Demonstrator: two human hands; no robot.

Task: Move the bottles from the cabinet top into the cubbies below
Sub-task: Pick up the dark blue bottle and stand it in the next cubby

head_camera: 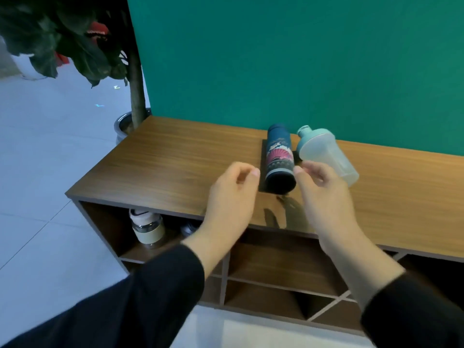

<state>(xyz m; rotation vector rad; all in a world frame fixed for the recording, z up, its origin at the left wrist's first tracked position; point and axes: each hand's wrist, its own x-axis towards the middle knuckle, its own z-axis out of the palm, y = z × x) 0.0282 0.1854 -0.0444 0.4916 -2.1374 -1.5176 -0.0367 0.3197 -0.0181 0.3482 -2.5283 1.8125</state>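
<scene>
A dark blue bottle [280,159] with a pink patterned band stands on the wooden cabinet top [160,162]. Right beside it leans a translucent shaker bottle [324,154] with a mint lid. My left hand [232,194] hovers just left of the blue bottle, fingers curled and apart, holding nothing. My right hand [324,192] is just right of the blue bottle and in front of the shaker, fingers curled, empty. In the upper left cubby [105,227] stands a glass bottle [147,228] with a white cap and cream sleeve; a second object behind my left wrist is mostly hidden.
A green wall [276,59] rises behind the cabinet. A potted plant [130,96] with dark leaves stands at the cabinet's left end. Pale tiled floor [37,172] lies to the left. Lower cubbies [276,267] and diagonal dividers [329,305] open below my hands.
</scene>
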